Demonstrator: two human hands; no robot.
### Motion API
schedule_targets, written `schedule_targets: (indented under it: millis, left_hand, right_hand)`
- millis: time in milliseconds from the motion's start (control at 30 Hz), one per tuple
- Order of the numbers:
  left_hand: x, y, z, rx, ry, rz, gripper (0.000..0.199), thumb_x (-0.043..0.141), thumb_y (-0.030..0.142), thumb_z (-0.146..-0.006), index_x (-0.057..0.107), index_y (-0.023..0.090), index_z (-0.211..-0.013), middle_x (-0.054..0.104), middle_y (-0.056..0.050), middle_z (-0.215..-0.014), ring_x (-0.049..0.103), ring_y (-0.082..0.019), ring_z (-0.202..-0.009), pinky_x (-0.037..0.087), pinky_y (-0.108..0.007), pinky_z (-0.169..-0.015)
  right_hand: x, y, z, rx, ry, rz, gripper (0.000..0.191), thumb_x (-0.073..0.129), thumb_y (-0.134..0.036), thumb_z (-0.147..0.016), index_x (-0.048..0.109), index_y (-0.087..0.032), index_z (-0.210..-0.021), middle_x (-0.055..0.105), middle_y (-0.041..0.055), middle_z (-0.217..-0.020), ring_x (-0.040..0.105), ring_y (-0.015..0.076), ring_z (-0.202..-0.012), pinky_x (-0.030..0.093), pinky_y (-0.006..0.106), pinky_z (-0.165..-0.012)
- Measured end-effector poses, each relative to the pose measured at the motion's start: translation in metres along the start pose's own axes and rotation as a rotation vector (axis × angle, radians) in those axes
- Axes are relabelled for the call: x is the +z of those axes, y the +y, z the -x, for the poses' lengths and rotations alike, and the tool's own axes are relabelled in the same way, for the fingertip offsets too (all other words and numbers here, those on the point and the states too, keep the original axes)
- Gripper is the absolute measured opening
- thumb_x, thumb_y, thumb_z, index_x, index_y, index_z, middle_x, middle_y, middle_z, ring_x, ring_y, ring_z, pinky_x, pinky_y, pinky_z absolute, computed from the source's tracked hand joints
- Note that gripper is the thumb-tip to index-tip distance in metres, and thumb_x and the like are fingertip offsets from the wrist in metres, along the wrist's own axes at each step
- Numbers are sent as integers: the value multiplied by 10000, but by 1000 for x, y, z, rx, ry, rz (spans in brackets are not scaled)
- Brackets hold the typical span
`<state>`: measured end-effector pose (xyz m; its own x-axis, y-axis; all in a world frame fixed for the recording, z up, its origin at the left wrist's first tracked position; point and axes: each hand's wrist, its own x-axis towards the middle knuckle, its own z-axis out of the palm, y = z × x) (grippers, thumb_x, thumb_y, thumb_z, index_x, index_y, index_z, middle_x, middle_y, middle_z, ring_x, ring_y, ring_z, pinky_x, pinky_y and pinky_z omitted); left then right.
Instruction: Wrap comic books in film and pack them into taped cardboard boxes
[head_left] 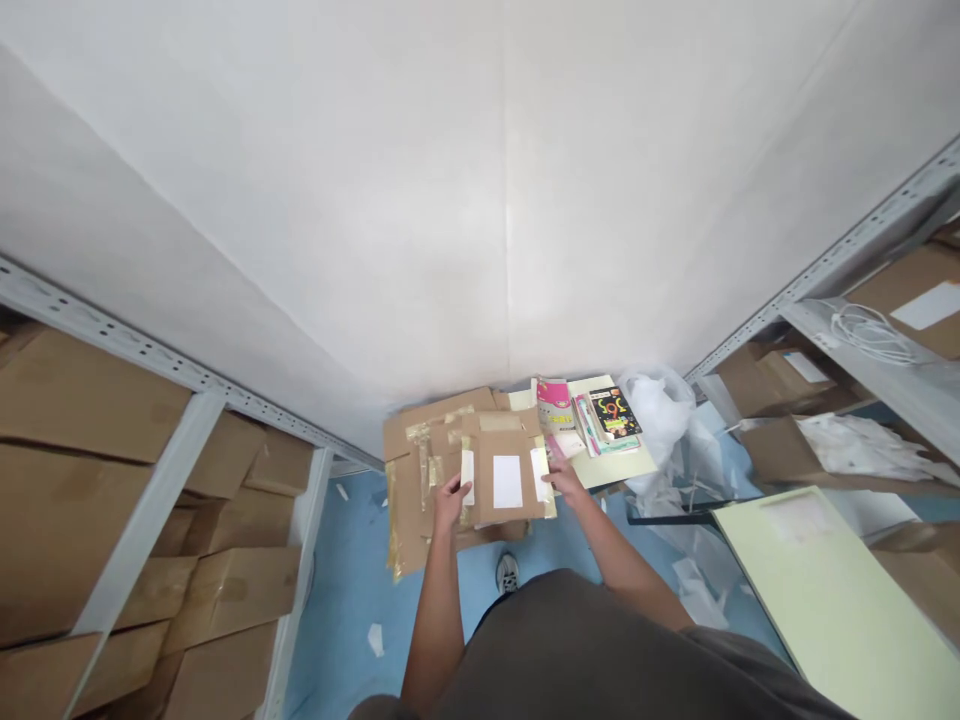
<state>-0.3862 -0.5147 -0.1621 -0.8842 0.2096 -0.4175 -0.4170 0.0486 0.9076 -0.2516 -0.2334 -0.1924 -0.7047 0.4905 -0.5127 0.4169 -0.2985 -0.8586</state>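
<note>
My left hand [451, 500] grips the left edge of a flattened cardboard piece [486, 482], and my right hand [561, 478] grips its right edge. The piece has a white rectangle at its middle, white strips at both sides and yellowish tape along the edges. Behind and to the left of it lie larger flattened cardboard sheets [405, 480] with tape strips. Beyond my right hand, a pink and yellow book [553, 405] and a small stack topped by a black book [615, 413] rest on a pale tabletop [626, 467].
Shelves of cardboard boxes [240, 590] stand at the left. At the right are a pale green table [847, 610], shelving with boxes [776, 378] and a coiled white cable [870, 332]. A plastic bag [660, 410] stands by the wall. Paper scraps [376, 640] lie on the blue floor.
</note>
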Motion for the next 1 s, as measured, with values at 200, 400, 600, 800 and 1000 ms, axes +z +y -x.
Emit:
schedule_targets:
  millis: [200, 400, 600, 800, 1000]
  left_hand:
    - [56, 22, 13, 6, -51, 61, 906, 904, 322, -672, 570, 222, -1508, 796, -71, -1109, 753, -235, -1013, 589, -366, -923]
    - [163, 53, 41, -54, -330, 82, 714, 820, 251, -597, 692, 209, -1298, 768, -90, -1203, 731, -205, -928, 565, -286, -767]
    - [305, 59, 85, -110, -637, -6, 607, 790, 155, -550, 730, 220, -1151, 782, -65, -1161, 738, -208, -951, 546, -258, -736]
    - [469, 28, 135, -189, -882, -174, 641, 809, 162, -551, 708, 241, -1179, 796, -51, -1105, 750, -226, -921, 556, -286, -715]
    - [608, -19, 200, -235, -1062, -303, 657, 856, 290, -626, 679, 228, -1256, 795, -74, -1097, 751, -217, -904, 562, -290, -728]
  right_hand:
    - [-75, -50, 18, -65, -74, -180, 591, 886, -376, -537, 734, -234, -1091, 794, 61, -1023, 727, 301, -952, 558, 404, -821]
    - [-190, -79, 48, -155, 8, -308, 573, 900, -335, -527, 716, -244, -1062, 779, 20, -965, 713, 244, -860, 535, 324, -731]
    - [-331, -74, 111, -268, 157, -432, 512, 896, -311, -555, 723, -256, -1034, 765, 6, -916, 677, 217, -813, 509, 309, -715]
    - [-465, -36, 195, -305, 442, -519, 525, 905, -342, -540, 711, -266, -1022, 722, -12, -879, 647, 204, -800, 477, 304, -706]
    - [-549, 36, 279, -258, 787, -599, 528, 890, -370, -546, 690, -269, -1024, 660, -29, -823, 624, 191, -779, 453, 300, -697]
